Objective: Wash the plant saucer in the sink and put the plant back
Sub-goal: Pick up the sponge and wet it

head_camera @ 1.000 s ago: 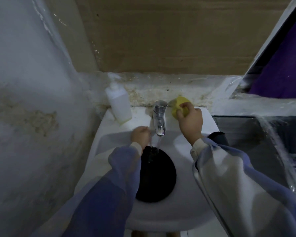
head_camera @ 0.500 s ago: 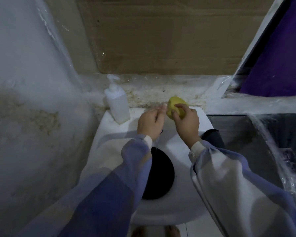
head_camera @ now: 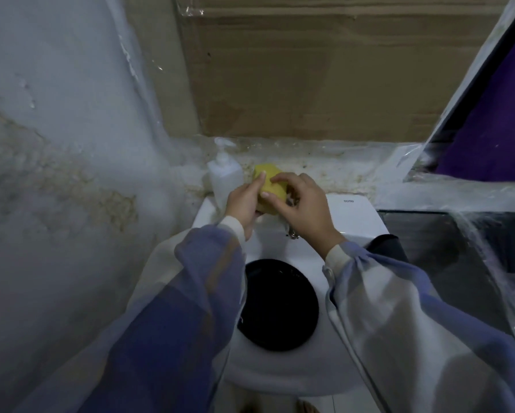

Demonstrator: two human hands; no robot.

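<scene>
The black plant saucer (head_camera: 280, 305) lies flat in the basin of the white sink (head_camera: 354, 222). At its 12 o'clock both hands meet on a yellow sponge (head_camera: 269, 181) — the left hand (head_camera: 243, 201) grips it from the side, the right hand (head_camera: 305, 210) pinches its top edge. A soap bottle (head_camera: 225, 177) stands at 11 o'clock, just behind the left hand.

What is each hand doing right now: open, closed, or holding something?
Left hand: holding the yellow sponge between thumb and fingers.
Right hand: fingers curled on the same sponge.
</scene>
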